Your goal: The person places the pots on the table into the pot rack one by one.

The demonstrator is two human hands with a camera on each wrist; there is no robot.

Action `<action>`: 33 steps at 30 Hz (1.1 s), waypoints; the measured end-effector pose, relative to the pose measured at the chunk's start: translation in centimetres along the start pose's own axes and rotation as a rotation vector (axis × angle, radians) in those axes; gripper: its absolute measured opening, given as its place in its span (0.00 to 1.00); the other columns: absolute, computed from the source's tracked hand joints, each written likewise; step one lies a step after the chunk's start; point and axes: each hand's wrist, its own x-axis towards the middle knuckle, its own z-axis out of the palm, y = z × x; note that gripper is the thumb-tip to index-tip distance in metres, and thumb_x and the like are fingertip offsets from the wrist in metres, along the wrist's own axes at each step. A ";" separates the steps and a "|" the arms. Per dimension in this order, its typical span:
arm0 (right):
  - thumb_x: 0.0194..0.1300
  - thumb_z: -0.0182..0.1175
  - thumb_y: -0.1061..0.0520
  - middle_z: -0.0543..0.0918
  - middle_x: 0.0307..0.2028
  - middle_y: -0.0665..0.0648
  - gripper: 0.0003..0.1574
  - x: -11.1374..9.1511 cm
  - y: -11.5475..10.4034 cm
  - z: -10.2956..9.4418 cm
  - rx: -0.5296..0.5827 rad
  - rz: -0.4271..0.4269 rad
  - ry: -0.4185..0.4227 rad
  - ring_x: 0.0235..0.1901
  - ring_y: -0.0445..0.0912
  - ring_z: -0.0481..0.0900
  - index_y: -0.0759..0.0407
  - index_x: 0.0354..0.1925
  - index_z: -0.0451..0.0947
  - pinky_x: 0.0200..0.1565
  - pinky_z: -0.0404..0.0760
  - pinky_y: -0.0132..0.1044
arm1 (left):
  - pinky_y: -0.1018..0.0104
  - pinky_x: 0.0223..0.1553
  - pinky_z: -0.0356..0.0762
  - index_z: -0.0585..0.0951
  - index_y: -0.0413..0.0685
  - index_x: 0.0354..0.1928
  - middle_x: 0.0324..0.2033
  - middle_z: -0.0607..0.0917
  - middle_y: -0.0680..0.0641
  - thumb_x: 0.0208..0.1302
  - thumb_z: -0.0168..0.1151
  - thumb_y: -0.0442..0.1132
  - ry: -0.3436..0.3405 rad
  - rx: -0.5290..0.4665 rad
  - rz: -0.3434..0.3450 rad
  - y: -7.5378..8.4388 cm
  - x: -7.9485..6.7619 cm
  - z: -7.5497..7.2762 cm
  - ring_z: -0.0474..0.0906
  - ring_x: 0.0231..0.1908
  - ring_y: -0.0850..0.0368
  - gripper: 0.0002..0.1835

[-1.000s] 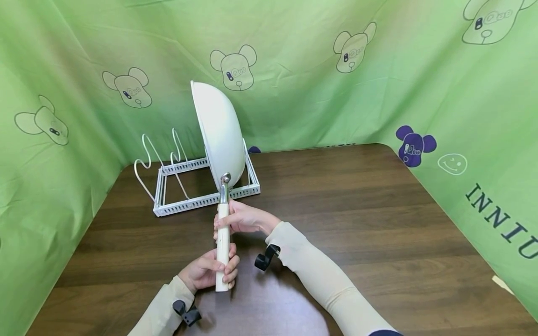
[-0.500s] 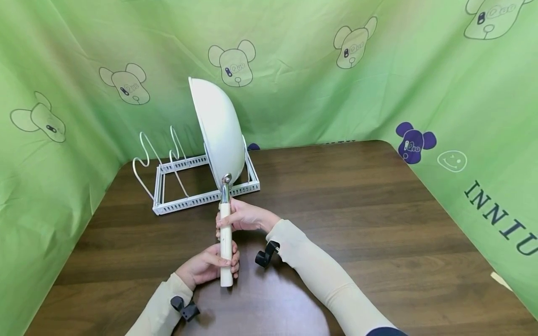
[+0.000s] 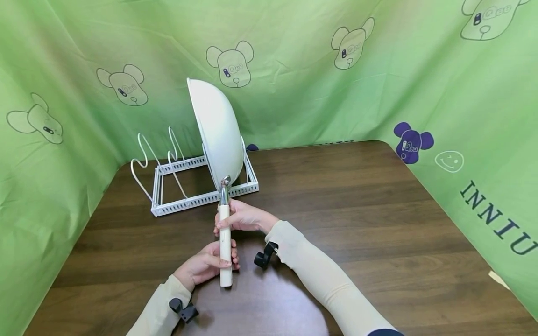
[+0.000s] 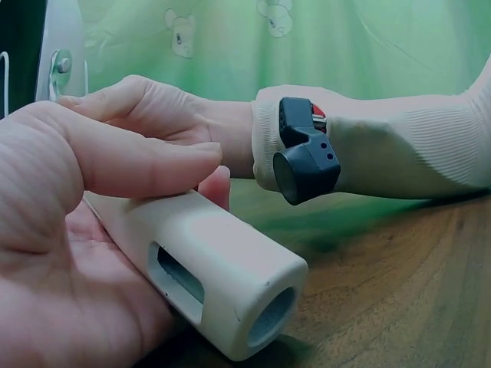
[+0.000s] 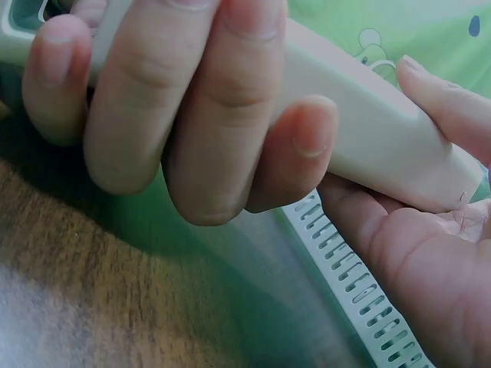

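Note:
A white wok (image 3: 220,135) stands on its side in the right part of a white wire rack (image 3: 185,202), its hollow facing left. Its cream handle (image 3: 225,242) points toward me, joined by a silver metal neck (image 3: 224,193). My left hand (image 3: 204,265) grips the handle near its end, thumb across the top; its curled fingers (image 5: 146,100) show underneath in the right wrist view. Closer to the wok, my right hand (image 3: 244,218) holds the handle from the right side. The handle's slotted end (image 4: 245,299) sticks out past the left hand in the left wrist view.
The rack's left half carries curved wire dividers (image 3: 145,149). All this is on a dark wooden table (image 3: 357,224), with a green printed curtain (image 3: 294,70) behind and at both sides. Black camera mounts (image 3: 266,255) sit on both wrists.
The handle's free end has shifted slightly right and away from me, and my left hand with it. My left fingers lie a little straighter around the handle. The wok stays in the rack.

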 end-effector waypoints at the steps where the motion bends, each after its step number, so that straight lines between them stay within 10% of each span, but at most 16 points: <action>1: 0.62 0.44 0.82 0.82 0.30 0.54 0.21 0.0 0.0 0.0 -0.001 0.000 0.009 0.33 0.48 0.84 0.58 0.40 0.63 0.42 0.83 0.41 | 0.60 0.53 0.78 0.72 0.46 0.52 0.39 0.82 0.53 0.63 0.54 0.21 0.004 0.001 0.001 0.0 0.0 0.0 0.81 0.44 0.56 0.18; 21: 0.66 0.47 0.75 0.82 0.43 0.57 0.32 -3.2 -1.2 -3.2 -0.174 -0.018 0.055 0.43 0.47 0.83 0.78 0.66 0.49 0.55 0.80 0.47 | 0.61 0.47 0.81 0.71 0.43 0.50 0.35 0.82 0.52 0.63 0.53 0.23 0.252 0.185 -0.034 1.2 -0.4 0.1 0.81 0.38 0.57 0.15; 33: 0.67 0.58 0.69 0.82 0.45 0.68 0.32 -9.1 -2.7 -5.4 -0.530 0.026 0.185 0.43 0.52 0.83 0.77 0.63 0.56 0.49 0.82 0.43 | 0.66 0.46 0.79 0.56 0.24 0.64 0.52 0.76 0.35 0.67 0.57 0.29 0.439 0.644 -0.065 4.5 -1.1 0.8 0.80 0.45 0.58 0.30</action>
